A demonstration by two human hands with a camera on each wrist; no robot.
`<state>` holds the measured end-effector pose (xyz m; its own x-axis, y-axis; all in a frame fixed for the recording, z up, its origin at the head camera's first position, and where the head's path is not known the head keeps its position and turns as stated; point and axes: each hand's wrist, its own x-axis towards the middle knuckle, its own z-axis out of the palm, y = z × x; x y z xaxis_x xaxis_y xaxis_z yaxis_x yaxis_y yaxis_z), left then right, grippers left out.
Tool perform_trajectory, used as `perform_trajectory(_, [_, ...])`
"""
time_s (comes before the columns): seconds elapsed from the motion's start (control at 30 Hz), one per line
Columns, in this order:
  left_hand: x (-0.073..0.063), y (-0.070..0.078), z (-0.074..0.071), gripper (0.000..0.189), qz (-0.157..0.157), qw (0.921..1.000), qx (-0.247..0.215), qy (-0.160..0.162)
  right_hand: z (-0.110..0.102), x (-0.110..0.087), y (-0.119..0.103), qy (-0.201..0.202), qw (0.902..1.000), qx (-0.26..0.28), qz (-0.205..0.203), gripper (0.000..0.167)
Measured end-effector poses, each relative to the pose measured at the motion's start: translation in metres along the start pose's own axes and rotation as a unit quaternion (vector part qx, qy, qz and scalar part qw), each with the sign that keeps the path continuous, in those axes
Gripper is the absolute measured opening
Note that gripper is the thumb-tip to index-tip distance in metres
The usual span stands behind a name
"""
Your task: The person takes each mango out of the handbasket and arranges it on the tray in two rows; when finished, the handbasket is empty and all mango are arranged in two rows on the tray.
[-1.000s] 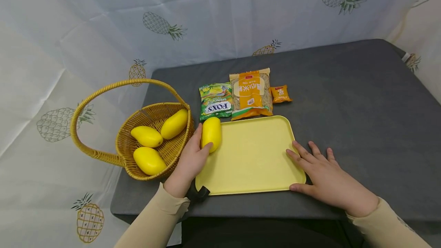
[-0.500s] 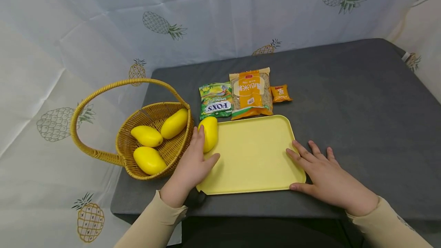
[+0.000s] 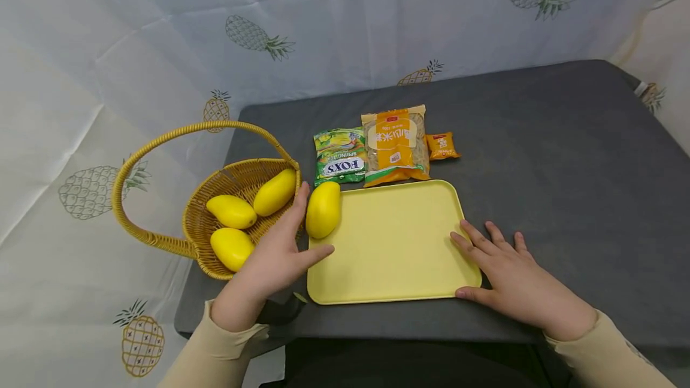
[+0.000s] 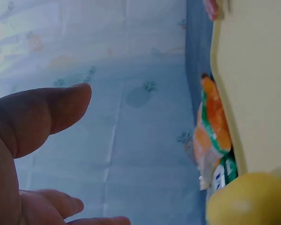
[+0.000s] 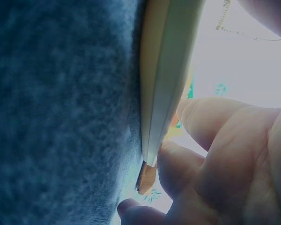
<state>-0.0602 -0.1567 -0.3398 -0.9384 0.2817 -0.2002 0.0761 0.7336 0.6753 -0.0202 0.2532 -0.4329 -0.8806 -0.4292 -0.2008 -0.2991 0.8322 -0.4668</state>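
1. Head view: the mango (image 3: 323, 211) lies in the upper left corner of the tray (image 3: 396, 244), centre of the frame, its long axis running nearly up and down, top leaning slightly right. The left hand (image 3: 269, 262) is the nearer, just left of and below it, between it and the basket (image 3: 242, 175). Its fingers are straight, thumb spread, holding nothing; whether they touch the basket cannot be told. The right hand (image 3: 509, 280) spreads its fingers at the tray's right edge, well apart from the mango.
2. Left wrist view: the mango sits at lower right, the left hand at far left; a gap parts them, thumb and fingers apart.
3. Right wrist view: the tray's edge runs down the middle, right-hand fingers beside it at lower right, gripping nothing visible; no mango shows.
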Motion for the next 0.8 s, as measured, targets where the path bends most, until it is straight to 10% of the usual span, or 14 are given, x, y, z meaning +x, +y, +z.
perform_trajectory(0.33, [0.012, -0.017, -0.077, 0.088, 0.015, 0.9947, -0.040, 0.093, 0.001, -0.001, -0.001, 0.009, 0.9999, -0.007, -0.004, 0.102])
perform_trajectory(0.5, [0.029, -0.035, -0.092, 0.074, 0.003, 0.9878, -0.054, 0.146, 0.002, -0.001, 0.000, 0.006, 1.0000, 0.000, -0.002, 0.104])
perform_trajectory(0.8, [0.048, -0.054, -0.100, 0.068, -0.012, 0.9877, -0.049, 0.148, 0.002, -0.002, 0.000, 0.009, 0.9999, 0.002, -0.006, 0.104])
